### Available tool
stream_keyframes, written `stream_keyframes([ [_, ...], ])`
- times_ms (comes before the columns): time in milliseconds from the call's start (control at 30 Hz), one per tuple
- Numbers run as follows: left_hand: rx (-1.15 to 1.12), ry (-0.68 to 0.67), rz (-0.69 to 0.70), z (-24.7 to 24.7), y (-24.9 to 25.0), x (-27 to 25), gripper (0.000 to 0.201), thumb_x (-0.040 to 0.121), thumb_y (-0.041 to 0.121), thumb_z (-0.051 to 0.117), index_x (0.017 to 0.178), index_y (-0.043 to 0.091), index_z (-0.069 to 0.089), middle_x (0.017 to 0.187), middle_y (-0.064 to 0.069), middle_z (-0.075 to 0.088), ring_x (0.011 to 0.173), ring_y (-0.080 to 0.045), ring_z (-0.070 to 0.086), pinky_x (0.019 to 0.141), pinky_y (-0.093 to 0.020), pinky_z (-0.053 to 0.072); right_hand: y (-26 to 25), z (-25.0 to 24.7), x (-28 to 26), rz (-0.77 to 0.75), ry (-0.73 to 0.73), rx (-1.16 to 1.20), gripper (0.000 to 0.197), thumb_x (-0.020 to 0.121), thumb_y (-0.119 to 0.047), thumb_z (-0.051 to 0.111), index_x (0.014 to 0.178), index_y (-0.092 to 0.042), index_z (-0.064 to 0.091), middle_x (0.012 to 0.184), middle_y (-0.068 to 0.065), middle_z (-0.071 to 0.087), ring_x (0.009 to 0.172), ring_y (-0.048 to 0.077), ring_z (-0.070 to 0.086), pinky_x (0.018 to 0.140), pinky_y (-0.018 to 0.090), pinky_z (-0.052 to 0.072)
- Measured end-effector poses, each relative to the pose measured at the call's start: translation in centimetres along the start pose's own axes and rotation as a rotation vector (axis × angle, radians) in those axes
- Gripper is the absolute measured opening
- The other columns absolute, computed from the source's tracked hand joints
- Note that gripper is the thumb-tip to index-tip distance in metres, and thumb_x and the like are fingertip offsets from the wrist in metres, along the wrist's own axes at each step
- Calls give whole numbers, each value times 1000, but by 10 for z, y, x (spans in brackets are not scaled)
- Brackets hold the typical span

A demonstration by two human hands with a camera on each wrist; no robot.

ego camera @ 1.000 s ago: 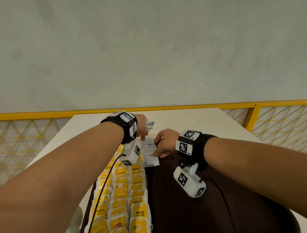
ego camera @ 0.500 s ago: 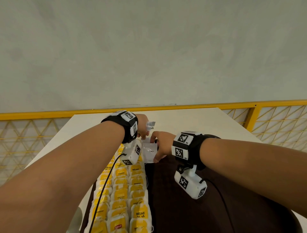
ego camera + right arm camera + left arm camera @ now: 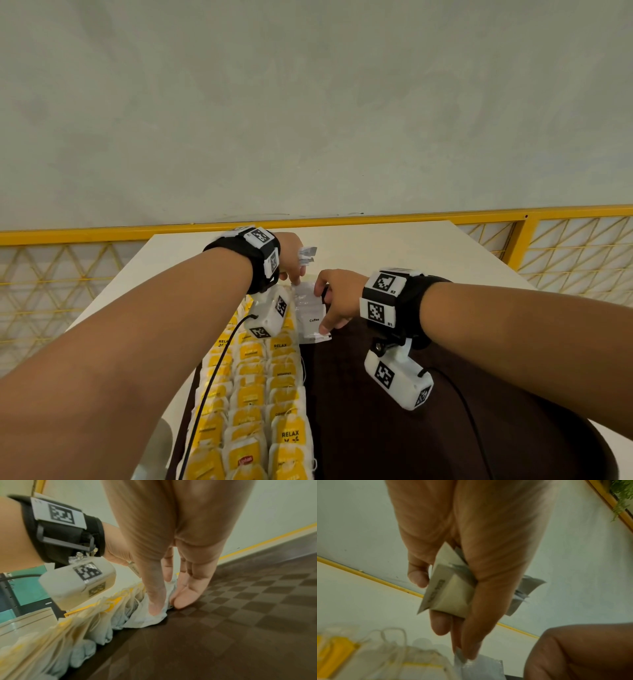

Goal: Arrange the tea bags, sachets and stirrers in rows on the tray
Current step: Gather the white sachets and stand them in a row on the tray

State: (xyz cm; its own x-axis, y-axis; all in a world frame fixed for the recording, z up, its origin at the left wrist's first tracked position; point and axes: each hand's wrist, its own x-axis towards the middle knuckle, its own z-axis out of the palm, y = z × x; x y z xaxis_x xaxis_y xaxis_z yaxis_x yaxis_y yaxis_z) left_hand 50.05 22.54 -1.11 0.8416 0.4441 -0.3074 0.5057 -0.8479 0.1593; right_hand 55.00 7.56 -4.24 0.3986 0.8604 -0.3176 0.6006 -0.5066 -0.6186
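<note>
A white sachet marked Coffee (image 3: 311, 317) lies at the far end of the dark brown checkered tray (image 3: 376, 428), right beside the rows of yellow tea bags (image 3: 250, 394). My right hand (image 3: 325, 308) rests on its right edge. In the right wrist view its thumb (image 3: 154, 605) presses the sachet (image 3: 147, 619) flat and the other fingers (image 3: 184, 599) touch the tray (image 3: 240, 615). My left hand (image 3: 296, 274) grips a bundle of white sachets (image 3: 306, 255) just beyond. In the left wrist view that bundle (image 3: 452, 588) sits in the palm, and a fingertip (image 3: 468, 654) touches the lying sachet (image 3: 481, 668).
The tea bags (image 3: 85, 622) fill the tray's left part in three columns; its right part is bare. The tray lies on a white table (image 3: 394, 253). A yellow railing (image 3: 411, 214) and a grey wall stand behind. The left wrist camera (image 3: 77, 582) hangs over the tea bags.
My right hand shifted a little left and back, nudging the coffee sachet against the tea bag column. The left hand stayed nearly still with its bundle.
</note>
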Motion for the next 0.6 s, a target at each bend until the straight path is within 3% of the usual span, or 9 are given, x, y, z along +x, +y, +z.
stream_keyframes([
  [267, -24, 7, 2, 1, 1, -4, 13, 81, 14, 73, 91, 13, 65, 72, 2, 60, 66, -12, 57, 55, -17, 45, -2, -1, 4, 3, 10, 31, 59, 70, -1, 81, 119, -10, 49, 107, 10, 52, 79, 27, 63, 69, 32, 59],
  [400, -119, 89, 11, -6, -4, -10, 15, 82, 15, 72, 96, 11, 67, 68, 3, 61, 60, -8, 56, 50, -16, 43, -2, -3, 4, -17, 15, 47, 61, 70, -3, 82, 120, -10, 49, 109, 10, 52, 78, 25, 64, 75, 36, 60],
  [500, -342, 181, 24, -12, -10, -18, 17, 83, 19, 73, 97, 12, 68, 71, 1, 63, 64, -7, 59, 57, -18, 48, 0, -5, -3, -53, 18, 82, 56, 71, -9, 83, 115, -10, 49, 101, 10, 57, 73, 23, 64, 76, 38, 60],
  [600, -871, 137, 108, -16, -8, -39, 8, 81, 14, 74, 86, 13, 67, 76, -2, 66, 67, -11, 61, 64, -25, 54, -6, -17, -13, -194, 211, 194, 38, 77, -8, 77, 107, -7, 55, 82, 5, 61, 65, 20, 62, 71, 38, 59],
])
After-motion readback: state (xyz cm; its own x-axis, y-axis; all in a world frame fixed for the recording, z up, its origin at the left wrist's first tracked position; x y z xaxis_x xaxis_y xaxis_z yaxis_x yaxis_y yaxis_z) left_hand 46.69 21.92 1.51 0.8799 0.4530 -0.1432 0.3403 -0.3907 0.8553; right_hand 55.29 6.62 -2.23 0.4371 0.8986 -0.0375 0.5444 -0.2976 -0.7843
